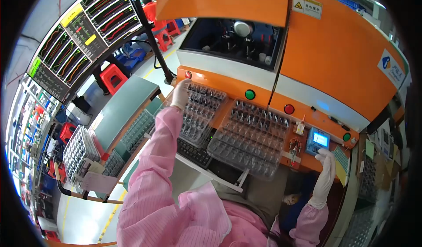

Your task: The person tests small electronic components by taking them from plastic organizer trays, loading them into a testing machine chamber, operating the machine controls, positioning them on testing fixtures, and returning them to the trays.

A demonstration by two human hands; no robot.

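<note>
My left hand [180, 95], in a white glove, is over the upper left corner of a clear tray [200, 111] filled with small parts, just below a red button [188, 75] on the orange machine. What its fingers hold, if anything, is too small to tell. A second clear tray [248, 137] lies to the right, with dark parts in its upper rows. My right hand [325, 159], also gloved, is beside the blue device with a lit screen [320, 139], its fingers bent close together; nothing can be made out in them.
The orange machine [334, 49] has an open bay [233, 38] and a green button [250, 94]. A keyboard [193, 152] lies below the trays. At left are a monitor [81, 36], a cart [121, 111] and stacked trays [79, 148]. A person in red [150, 12] is behind.
</note>
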